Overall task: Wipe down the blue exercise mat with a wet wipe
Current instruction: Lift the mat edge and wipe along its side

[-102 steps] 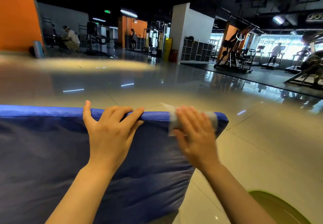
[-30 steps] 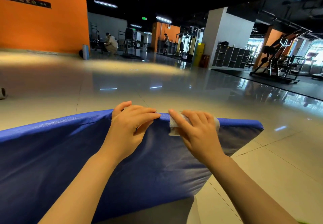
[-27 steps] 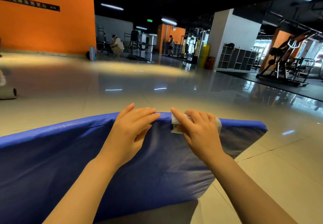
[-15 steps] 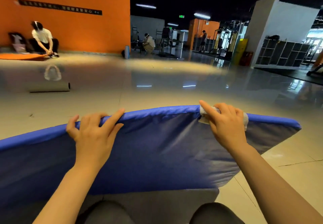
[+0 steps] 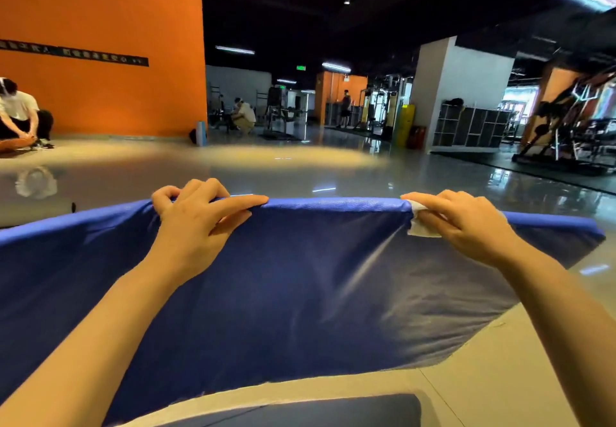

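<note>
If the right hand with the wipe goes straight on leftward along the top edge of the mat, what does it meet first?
Bare blue edge first, then probably the left hand gripping the mat; nothing lies between it and the right hand holding the wipe.

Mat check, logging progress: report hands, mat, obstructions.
Left hand grips mat's top edge. Right hand holds wipe on that edge. Blue mat stands upright. Nothing blocking.

A glossy tiled floor (image 5: 300, 176) reflects the ceiling lights. At its far left an orange wall (image 5: 100, 59) rises behind a crouching person (image 5: 20, 113). A white pillar (image 5: 460, 93) with cubby shelves (image 5: 473, 128) stands far right, beside gym machines (image 5: 566, 126).
</note>
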